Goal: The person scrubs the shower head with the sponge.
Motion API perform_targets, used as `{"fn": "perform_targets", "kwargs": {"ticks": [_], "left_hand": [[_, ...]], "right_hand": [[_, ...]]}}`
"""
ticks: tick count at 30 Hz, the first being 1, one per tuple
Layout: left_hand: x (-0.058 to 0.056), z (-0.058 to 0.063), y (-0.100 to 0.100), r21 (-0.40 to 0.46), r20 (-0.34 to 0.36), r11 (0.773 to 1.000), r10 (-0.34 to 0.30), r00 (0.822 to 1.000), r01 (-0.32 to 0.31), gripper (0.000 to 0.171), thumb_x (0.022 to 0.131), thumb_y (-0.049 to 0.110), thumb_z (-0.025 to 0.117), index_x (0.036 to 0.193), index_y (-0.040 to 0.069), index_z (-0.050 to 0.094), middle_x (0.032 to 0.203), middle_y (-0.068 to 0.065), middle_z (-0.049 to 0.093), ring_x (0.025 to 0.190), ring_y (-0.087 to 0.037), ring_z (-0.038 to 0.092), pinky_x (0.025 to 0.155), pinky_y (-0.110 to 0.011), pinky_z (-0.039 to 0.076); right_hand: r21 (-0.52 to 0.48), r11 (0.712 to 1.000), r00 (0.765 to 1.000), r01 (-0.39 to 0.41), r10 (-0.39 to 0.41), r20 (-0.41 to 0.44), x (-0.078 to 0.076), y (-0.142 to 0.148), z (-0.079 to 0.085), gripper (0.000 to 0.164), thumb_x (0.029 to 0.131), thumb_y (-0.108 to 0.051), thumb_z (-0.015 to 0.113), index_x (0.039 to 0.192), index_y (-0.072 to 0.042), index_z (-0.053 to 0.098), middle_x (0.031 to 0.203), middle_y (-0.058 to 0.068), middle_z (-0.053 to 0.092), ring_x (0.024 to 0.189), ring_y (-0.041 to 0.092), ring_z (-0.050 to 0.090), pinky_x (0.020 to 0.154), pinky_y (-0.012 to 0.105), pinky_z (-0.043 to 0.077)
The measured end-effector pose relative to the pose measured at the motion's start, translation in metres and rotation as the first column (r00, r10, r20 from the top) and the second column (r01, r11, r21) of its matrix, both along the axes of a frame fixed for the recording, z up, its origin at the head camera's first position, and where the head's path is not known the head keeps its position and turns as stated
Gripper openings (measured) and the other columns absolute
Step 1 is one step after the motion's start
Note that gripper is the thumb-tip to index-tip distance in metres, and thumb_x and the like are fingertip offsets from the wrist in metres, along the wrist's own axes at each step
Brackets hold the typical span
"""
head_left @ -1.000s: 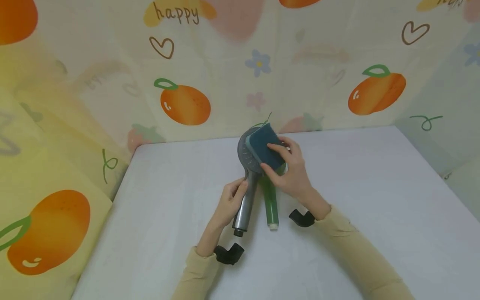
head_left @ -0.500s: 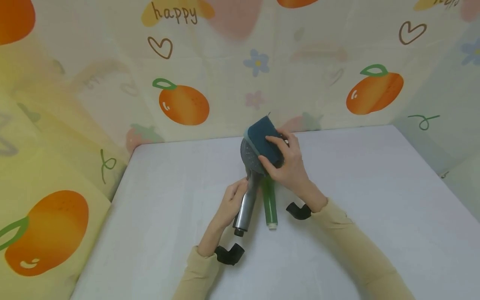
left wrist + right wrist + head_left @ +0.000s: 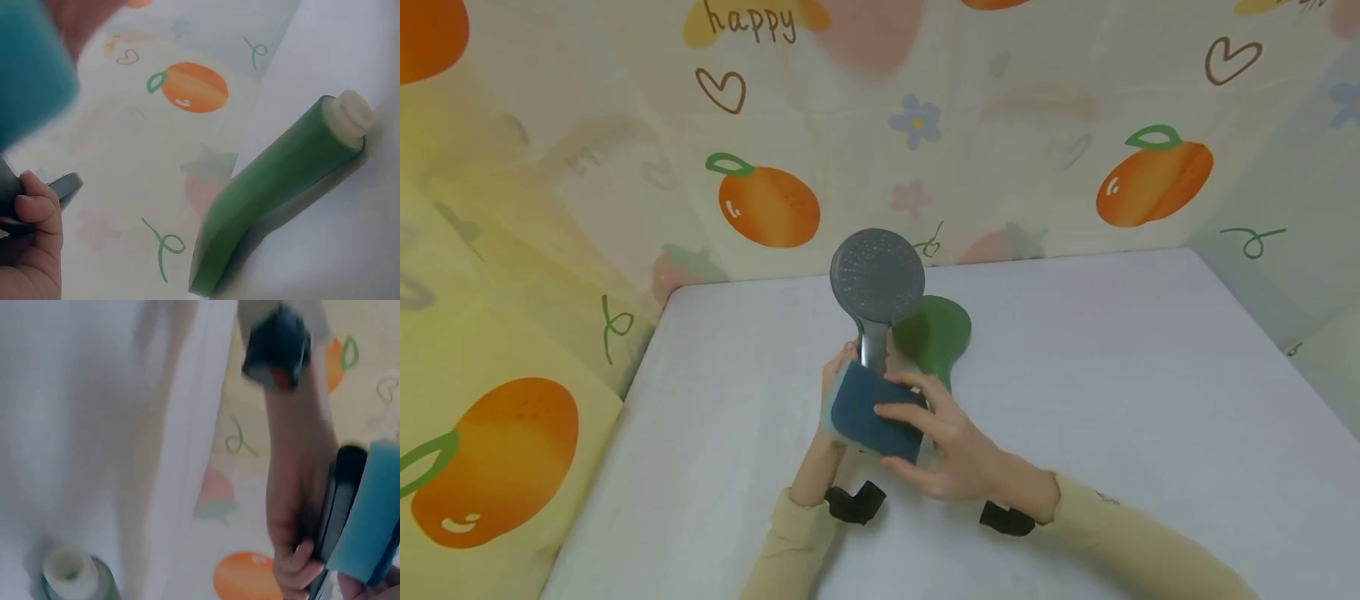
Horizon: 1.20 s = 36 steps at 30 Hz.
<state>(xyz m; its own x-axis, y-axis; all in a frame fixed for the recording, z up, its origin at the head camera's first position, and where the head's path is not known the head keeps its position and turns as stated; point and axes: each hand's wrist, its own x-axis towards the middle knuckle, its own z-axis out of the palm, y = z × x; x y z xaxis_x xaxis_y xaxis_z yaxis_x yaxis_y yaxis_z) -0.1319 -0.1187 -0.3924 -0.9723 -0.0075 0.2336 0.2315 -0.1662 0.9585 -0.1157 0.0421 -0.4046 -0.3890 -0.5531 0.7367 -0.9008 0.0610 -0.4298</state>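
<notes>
A grey shower head (image 3: 877, 275) with a silver handle stands tilted up in the head view, its round nozzle face toward me. My left hand (image 3: 34, 250) grips its handle; in the head view that hand is mostly hidden behind a blue sponge (image 3: 872, 412). My right hand (image 3: 951, 433) holds the sponge between thumb and fingers, in front of the handle. In the right wrist view the sponge's light-blue side lies along the handle; whether they touch I cannot tell. Behind them a green shower head (image 3: 942, 325) with a whitish threaded end lies on the table.
The white table (image 3: 1112, 375) meets a fruit-printed cloth (image 3: 1015, 192) at its back edge, and the same print hangs at the left. A black wrist camera (image 3: 856, 502) sits at the left wrist, another (image 3: 1006, 520) at the right.
The sponge, in my right hand, has moved from the nozzle face down to the handle. The grey shower head has shifted left and turned its face more toward me, uncovering the green one's head.
</notes>
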Motion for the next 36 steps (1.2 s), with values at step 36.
{"fn": "perform_targets", "kwargs": {"ticks": [36], "left_hand": [[-0.002, 0.000, 0.000, 0.092, -0.086, 0.994, -0.055, 0.995, 0.063, 0.038, 0.102, 0.022, 0.034, 0.093, -0.009, 0.055, 0.078, 0.006, 0.056, 0.067, -0.005, 0.050, 0.061, -0.017, 0.042]], "right_hand": [[-0.068, 0.982, 0.979, -0.175, 0.166, -0.121, -0.017, 0.018, -0.011, 0.045, 0.084, -0.026, 0.067, 0.121, -0.004, 0.055, 0.125, 0.035, 0.038, 0.116, 0.039, 0.041, 0.090, 0.044, 0.044]]}}
